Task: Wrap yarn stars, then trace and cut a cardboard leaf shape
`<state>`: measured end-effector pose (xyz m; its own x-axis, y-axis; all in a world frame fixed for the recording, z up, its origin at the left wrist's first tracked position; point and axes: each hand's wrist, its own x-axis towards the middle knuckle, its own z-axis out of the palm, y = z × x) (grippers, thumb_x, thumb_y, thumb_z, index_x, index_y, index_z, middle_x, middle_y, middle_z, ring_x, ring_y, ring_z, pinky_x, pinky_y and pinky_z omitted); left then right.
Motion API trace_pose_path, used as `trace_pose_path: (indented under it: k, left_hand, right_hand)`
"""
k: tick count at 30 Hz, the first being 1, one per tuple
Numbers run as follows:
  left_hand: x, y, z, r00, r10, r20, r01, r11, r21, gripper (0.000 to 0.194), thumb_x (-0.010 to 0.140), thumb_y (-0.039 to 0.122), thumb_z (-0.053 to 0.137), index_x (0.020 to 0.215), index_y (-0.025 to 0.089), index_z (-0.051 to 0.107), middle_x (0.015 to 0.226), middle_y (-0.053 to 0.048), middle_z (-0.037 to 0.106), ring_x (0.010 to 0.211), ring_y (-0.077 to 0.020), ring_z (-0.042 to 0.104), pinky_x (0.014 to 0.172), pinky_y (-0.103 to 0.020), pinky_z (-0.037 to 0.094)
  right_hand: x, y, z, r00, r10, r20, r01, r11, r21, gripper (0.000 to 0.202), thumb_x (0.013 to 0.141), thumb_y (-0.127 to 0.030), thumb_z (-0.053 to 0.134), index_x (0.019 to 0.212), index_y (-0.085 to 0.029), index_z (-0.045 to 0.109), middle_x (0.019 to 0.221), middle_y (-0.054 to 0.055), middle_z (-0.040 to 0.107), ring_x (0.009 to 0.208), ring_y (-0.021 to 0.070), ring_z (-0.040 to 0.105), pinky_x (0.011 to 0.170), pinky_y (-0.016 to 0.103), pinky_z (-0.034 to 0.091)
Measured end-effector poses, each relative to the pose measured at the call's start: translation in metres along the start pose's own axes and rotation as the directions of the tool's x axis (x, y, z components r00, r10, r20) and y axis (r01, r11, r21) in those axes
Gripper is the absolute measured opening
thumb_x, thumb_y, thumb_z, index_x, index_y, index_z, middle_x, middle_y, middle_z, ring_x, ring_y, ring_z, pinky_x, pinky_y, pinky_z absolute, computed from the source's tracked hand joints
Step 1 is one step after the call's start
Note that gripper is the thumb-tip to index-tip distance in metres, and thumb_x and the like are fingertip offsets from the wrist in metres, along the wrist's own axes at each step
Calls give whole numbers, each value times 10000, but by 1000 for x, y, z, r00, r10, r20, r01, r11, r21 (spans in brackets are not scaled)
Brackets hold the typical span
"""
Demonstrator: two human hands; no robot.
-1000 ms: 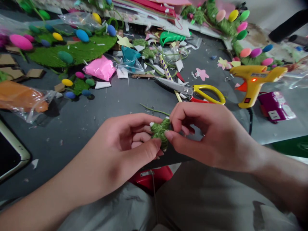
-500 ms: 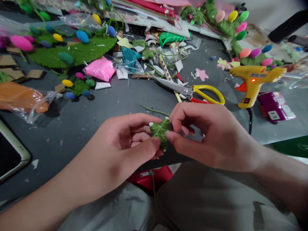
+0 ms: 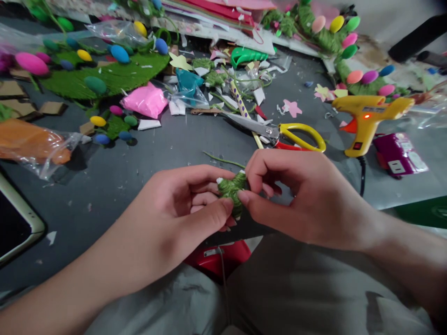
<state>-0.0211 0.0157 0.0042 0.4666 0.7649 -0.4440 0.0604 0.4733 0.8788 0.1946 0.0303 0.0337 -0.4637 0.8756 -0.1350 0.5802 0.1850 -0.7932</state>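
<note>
The left hand [image 3: 181, 218] pinches a green-wrapped piece [image 3: 231, 188] above the desk [image 3: 146, 151]; the right hand [image 3: 296, 200] is curled, thumb touching it, grip unclear from here; wrapping looks mostly done, white tips [image 3: 220, 180] bare

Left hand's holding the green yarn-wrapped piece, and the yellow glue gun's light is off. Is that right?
Not quite: in the head view, the light on the yellow glue gun is on, glowing orange-red. The left hand does hold the green yarn-wrapped piece.
</note>
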Motion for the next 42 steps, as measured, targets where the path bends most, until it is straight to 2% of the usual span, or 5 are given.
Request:
trace_pose_path:
  k: [12,23,30,42]
  left_hand:
    - [1,1,1,1000,8,15,-7,998,-56,247,891,314,754,1138,311,769,824,14,736,709,-114,663,634,-168,561]
    - [2,1,1,1000,13,6,-13,999,-31,251,881,331,764,1129,296,772,818,7,726,696,-117,650,575,-159,541]
    - [2,0,2,1000,21,-7,-21,999,-35,243,894,334,747,1131,288,774,791,6,721,663,-106,635,566,-155,541]
    - [2,-4,1,999,41,5,-41,999,-32,255,886,362,758,1138,330,782,791,10,725,673,-115,649,555,-153,536]
  right_hand:
    - [-3,-2,-3,1000,-5,3,5,999,34,175,787,-118,711,762,-224,574,718,-10,571,617,134,466,528,292,386]
    - [-1,-2,0,999,-35,-5,35,999,-2,163,790,-117,680,758,-216,554,734,-11,567,618,121,456,525,286,389]
    - [-1,-1,0,992,-119,-27,119,993,-27,136,787,-136,691,779,-205,574,749,-4,585,626,119,468,523,285,399]
    - [1,-1,2,983,-172,-57,165,980,-114,159,772,-99,691,760,-190,562,742,-7,601,619,99,485,529,263,421]
